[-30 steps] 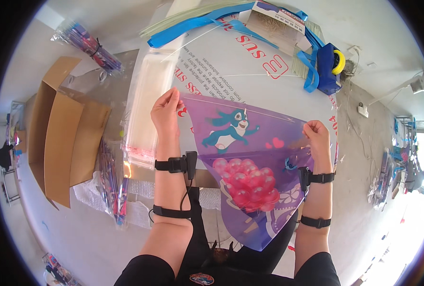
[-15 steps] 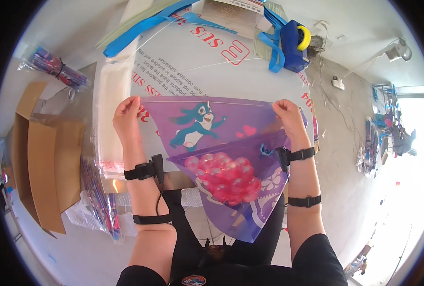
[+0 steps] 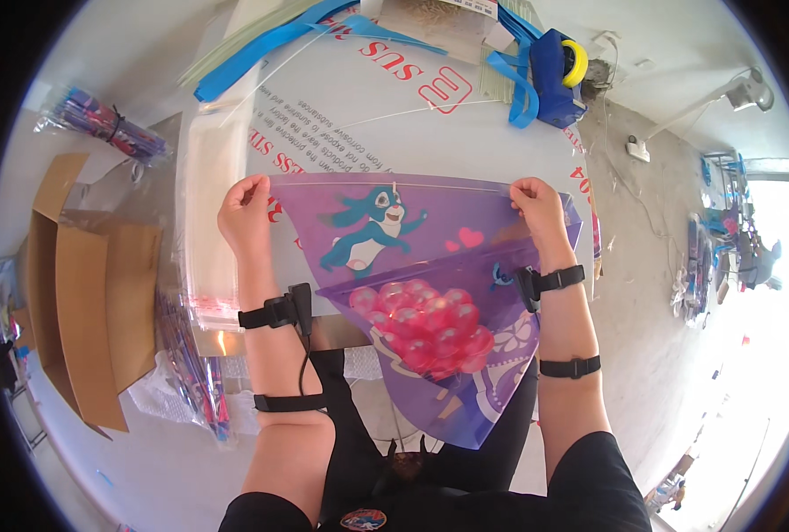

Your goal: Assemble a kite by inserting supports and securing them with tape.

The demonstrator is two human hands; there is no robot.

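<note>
A thin purple kite (image 3: pixel 465 199), printed with a blue cartoon rabbit, pink hearts and a bunch of pink balloons, is stretched between my hands. A slim white rod or cord runs along its far edge, and a lower flap hangs toward my lap, narrowing to a tip between my legs. My left hand (image 3: pixel 246 211) pinches the kite's far left corner. At the right part of the same edge, my right hand (image 3: pixel 539 208) is closed on the fabric, fingertips and thumb together. Beneath the far part of the kite lies the grey film-covered work table (image 3: pixel 341 133).
Clear plastic sleeves (image 3: pixel 213 204) are stacked along the table's left side. Blue straps (image 3: pixel 270 58) and a blue tape dispenser (image 3: pixel 554 80) with yellow tape lie at the far side. An open cardboard box (image 3: pixel 93 310) and bagged bundles (image 3: pixel 191 372) stand left.
Both hands still hold the kite in nearly the same pose. In the picture, hands and kite have shifted slightly right and up; the table view has shifted a little too.
</note>
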